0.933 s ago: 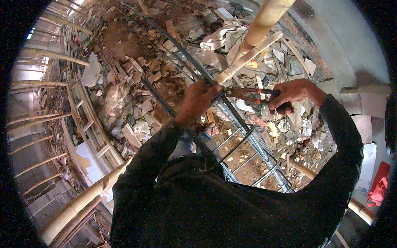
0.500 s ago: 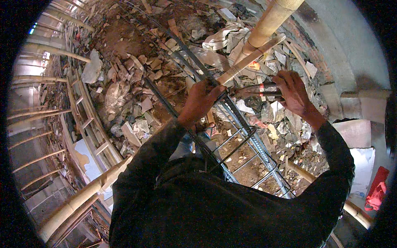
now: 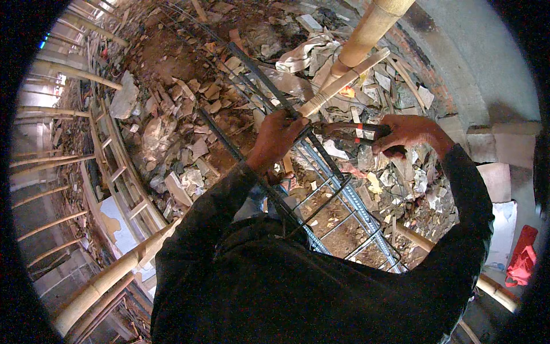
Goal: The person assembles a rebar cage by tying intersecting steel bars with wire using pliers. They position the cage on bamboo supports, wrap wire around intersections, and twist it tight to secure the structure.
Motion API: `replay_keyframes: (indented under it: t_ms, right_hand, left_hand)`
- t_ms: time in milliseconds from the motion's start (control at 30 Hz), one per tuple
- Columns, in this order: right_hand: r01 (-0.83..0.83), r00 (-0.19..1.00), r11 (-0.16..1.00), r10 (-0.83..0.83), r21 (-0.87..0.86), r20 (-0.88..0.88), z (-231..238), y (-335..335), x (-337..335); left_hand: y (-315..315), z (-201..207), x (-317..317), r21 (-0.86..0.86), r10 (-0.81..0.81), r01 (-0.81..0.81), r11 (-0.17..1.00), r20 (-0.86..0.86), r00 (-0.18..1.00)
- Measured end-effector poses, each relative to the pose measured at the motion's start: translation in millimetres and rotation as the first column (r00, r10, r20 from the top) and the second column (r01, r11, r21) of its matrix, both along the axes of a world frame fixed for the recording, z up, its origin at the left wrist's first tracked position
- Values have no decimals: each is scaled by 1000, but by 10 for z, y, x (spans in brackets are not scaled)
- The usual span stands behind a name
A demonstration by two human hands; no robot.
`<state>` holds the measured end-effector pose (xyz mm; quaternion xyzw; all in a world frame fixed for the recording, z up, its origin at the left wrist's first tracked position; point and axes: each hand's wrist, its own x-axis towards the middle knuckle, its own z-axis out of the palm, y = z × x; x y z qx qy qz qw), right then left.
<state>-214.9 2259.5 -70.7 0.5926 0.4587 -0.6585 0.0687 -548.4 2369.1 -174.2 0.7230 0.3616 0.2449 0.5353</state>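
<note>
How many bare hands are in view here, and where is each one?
2: the left hand is on the steel rebar cage; the right hand holds the pincers by the handles. Some fingers are hidden.

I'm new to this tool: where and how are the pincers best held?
Probably by the handles, coming from the right: the pincers lie roughly sideways, head toward the rebar cage on the left, handles extending right, where the right hand holds them.

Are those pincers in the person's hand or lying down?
In hand: the right hand grips the pincers by their handles, above the rubble. Whether their jaws are shut, I cannot tell.
</note>
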Motion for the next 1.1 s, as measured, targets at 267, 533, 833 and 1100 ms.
replay_keyframes:
  t_ms: [267, 533, 833, 1100]
  right_hand:
    - [54, 996, 976, -68, -209, -61, -10, -35, -46]
    - [242, 921, 899, -331, 364, 205, 206, -519, -315]
    - [-100, 627, 503, -638, 858, 447, 350, -1145, -1136]
    - [441, 610, 457, -784, 772, 116, 770, -1584, -2154]
  left_hand:
    - [34, 14, -41, -184, 3, 4, 983, 42, 999]
    - [-97, 247, -28, 42, 383, -394, 918, 163, 909]
    - [-647, 751, 407, -516, 180, 106, 850, 473, 863]
    - [-666, 868, 31, -600, 15, 539, 591, 676, 737]
